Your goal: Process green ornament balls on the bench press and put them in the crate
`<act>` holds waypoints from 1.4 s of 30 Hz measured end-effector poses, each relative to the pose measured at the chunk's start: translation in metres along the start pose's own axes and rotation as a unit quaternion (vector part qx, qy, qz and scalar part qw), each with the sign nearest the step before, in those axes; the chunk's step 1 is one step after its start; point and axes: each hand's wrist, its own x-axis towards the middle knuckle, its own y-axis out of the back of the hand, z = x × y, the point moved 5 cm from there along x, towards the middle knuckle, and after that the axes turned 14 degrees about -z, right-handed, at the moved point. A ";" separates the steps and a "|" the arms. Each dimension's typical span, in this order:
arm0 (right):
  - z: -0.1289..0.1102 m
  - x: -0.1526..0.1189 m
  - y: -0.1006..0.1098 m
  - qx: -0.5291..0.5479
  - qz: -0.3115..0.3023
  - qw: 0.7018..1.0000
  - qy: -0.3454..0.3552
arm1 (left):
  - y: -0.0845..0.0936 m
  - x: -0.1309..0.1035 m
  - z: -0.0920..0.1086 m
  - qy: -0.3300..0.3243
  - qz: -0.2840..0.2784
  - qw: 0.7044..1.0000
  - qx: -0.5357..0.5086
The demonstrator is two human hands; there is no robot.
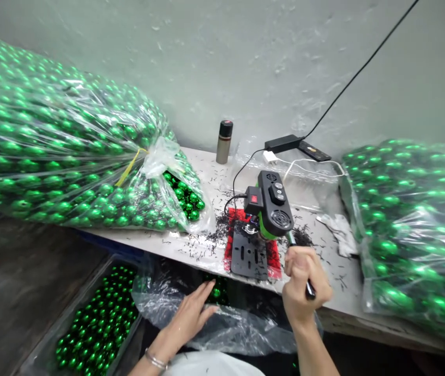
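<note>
My right hand (306, 282) is wrapped around the black lever handle (310, 290) of a small bench drill press (276, 206). The machine has a black and green head, a red switch and a slotted black base plate (249, 257). My left hand (191, 312) reaches over a clear plastic bag (241, 329) below the table's front edge. Its fingers are stretched out and the thumb stands apart. Just beyond its fingertips, shiny green balls (217, 292) show in the shadow under the edge. Whether the fingertips touch them, I cannot tell.
Big clear bags of green balls lie on the left (61, 151) and right (413, 224). A bin of green balls (97, 318) stands lower left. Dark shavings litter the white table (191, 248). Behind are a bottle (224, 142), a power adapter (284, 143) and cables.
</note>
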 end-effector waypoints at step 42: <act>-0.022 -0.170 -0.040 -0.064 -0.742 0.660 -0.094 | 0.061 -0.032 -0.072 0.095 0.052 0.972 0.209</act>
